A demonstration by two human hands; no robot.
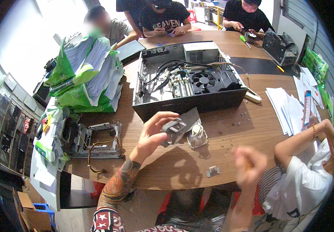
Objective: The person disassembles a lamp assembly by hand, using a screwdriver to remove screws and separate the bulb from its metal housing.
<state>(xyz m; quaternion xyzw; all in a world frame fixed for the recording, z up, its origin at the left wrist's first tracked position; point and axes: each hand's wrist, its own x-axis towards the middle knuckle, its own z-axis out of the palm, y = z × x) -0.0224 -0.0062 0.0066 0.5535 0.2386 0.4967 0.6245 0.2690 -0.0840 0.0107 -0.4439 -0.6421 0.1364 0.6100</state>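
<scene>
My left hand (153,133) grips a small grey and dark boxy part (173,129) with rectangular openings, held above the table. My right hand (250,164) is raised over the table's near edge, blurred but closed; a trace of orange shows at the fingers, and what it holds I cannot make out. Just beyond the left hand lies a grey metal plate (190,118), beside a round whitish part (197,137) with a metal frame. A small metal piece with a light block (213,171) lies between my hands, near the edge.
An opened black computer case (190,101) with fan and cables stands ahead. A metal drive frame (101,149) with cables lies left, below stacked papers in green wrapping (97,83). Papers (283,110) lie right, near a seated person with a phone (307,108). Other people sit across the table.
</scene>
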